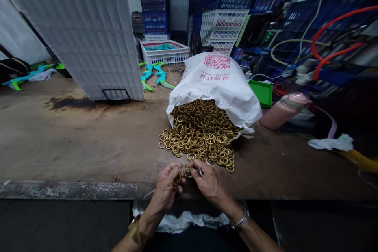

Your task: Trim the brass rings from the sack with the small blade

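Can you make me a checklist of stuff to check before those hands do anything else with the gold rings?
1. Sack open toward the hands: ok, its mouth faces them.
2. All rings inside the sack: not ok, a loose pile spills onto the table.
3. Left hand holding rings: ok, gold rings show in its fingers.
4. Right hand holding the right thing: cannot tell, the small dark object in its fingers is too small to make out.
5. Pink bottle away from the hands: ok, it's off to the right, beside the sack.
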The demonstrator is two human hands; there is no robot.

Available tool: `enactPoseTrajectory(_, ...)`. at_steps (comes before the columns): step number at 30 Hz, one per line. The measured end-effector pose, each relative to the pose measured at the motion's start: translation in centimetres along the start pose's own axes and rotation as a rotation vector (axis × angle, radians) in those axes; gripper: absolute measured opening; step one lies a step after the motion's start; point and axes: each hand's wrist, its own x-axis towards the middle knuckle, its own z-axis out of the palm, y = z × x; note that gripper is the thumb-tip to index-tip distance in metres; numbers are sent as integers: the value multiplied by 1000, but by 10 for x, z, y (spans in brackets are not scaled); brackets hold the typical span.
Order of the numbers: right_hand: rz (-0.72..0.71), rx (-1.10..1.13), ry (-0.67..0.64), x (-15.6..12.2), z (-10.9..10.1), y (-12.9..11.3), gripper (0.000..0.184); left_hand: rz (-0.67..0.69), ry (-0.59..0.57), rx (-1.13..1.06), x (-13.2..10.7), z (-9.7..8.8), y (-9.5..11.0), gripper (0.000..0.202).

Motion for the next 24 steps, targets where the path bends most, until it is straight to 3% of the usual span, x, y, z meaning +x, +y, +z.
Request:
enactPoseTrajectory(5,-119,20,9,-3,-4,-5,12,-3,-59,104,-1,0,-3,34)
enactPoseTrajectory(10,-109,70,1,-4,-2,-9,12,-81,-153,95,-2,-2,-6,31)
enactPoseTrajectory(13,-28,96,5,-5,0,-9,12,-97,-135,75,-3,-3,-8,31)
enactPoseTrajectory(16,100,78,11,-5,2,-9,11,7,-60,195,-5,-2,-9,31)
enactPoseTrajectory(20,226,141,-84,-6,3,-15,22,147,47,425,-10,3,-7,32)
enactPoseTrajectory(24,312,253,-125,-5,5,-24,22,160,33,461,-13,7,-6,33)
